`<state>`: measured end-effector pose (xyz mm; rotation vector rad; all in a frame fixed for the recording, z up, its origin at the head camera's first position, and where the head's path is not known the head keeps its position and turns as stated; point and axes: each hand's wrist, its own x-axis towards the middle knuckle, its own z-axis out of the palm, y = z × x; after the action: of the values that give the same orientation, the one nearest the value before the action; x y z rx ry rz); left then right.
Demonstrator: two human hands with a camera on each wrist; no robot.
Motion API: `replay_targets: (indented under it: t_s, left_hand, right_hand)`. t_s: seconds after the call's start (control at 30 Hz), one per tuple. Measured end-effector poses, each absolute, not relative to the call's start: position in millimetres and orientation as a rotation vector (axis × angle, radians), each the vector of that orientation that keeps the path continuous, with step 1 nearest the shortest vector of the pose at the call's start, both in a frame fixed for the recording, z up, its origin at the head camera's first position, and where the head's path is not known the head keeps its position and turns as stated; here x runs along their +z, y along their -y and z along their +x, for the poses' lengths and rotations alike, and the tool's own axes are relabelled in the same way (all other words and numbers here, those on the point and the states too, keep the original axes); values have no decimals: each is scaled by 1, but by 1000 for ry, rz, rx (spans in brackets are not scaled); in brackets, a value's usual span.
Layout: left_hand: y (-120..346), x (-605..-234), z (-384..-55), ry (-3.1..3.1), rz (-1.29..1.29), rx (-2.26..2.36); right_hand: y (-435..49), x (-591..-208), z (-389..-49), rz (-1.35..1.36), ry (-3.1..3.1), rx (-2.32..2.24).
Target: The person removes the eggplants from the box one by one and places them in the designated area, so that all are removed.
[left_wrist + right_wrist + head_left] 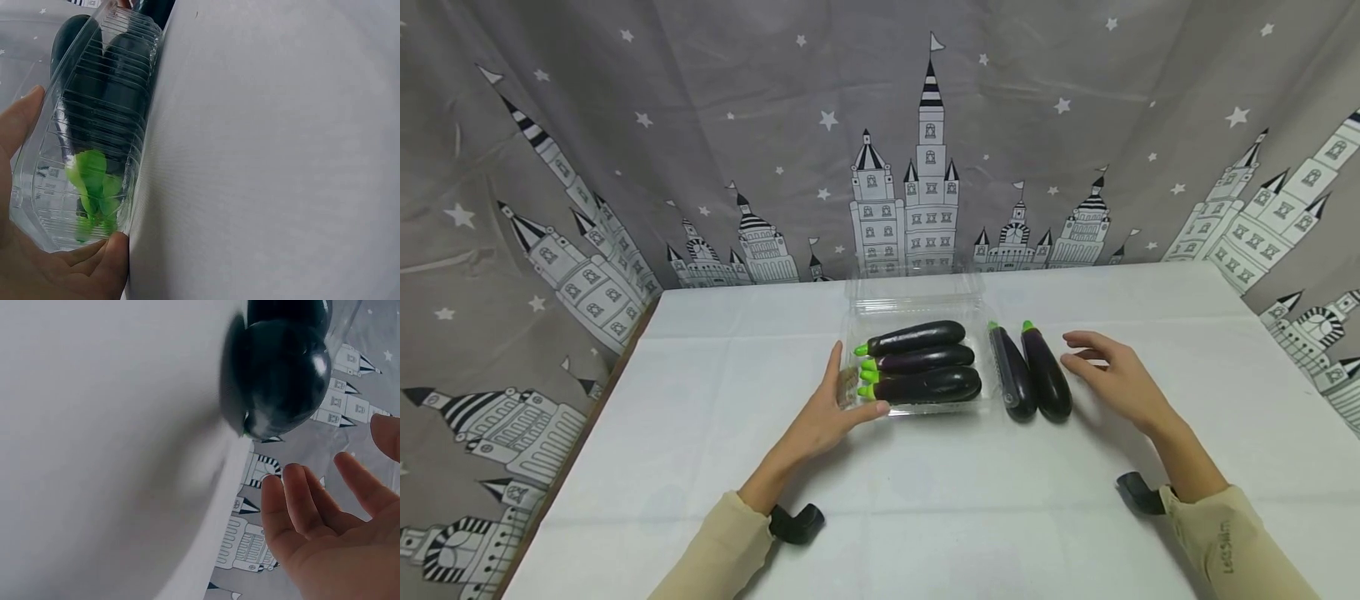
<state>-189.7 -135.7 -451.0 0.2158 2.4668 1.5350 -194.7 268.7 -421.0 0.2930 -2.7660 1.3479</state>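
Note:
A clear plastic clamshell box lies with its lid folded back. Inside it, several dark eggplants lie side by side, their green stem ends pointing left. My left hand holds the left end of the box, thumb at the front side and fingers along the end; in the left wrist view it spans the ribbed wall. Two more eggplants lie beside the box on the right, a nearer-to-box one and an outer one. Just right of these, my right hand hovers with loosely bent fingers, holding nothing.
A white cloth covers the table. Behind it and along the sides hangs a grey curtain printed with castles and stars. Black wrist mounts sit below both sleeves.

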Motion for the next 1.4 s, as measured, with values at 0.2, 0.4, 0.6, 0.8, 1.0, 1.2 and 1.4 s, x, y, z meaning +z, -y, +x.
replay_targets:
  t_s: [0.2, 0.4, 0.6, 0.8, 1.0, 1.2, 1.4]
  left_hand:
    - [136, -449, -189, -2461, 214, 1530]
    - [136, -448, -188, -2445, 222, 1551]
    - [136, -448, -188, -2455, 211, 1539]
    - [135, -448, -188, -2470, 203, 1516]
    - [136, -449, -189, -2479, 200, 1513]
    - [136, -449, -188, -2477, 197, 1509]
    - [136, -449, -189, -2471, 219, 1523]
  right_hand:
    - [-262, -416, -194, 315, 2737, 1332]
    - [-255, -413, -194, 374, 2701, 1373]
    - [-242, -407, -192, 465, 2713, 1457]
    - [-225, -404, -190, 562, 2699, 1470]
    - [-208, -402, -189, 599, 2697, 1443]
    - [-189, -398, -187, 691, 2681, 1456]
    - [-173, -395, -184, 832, 2625, 1445]
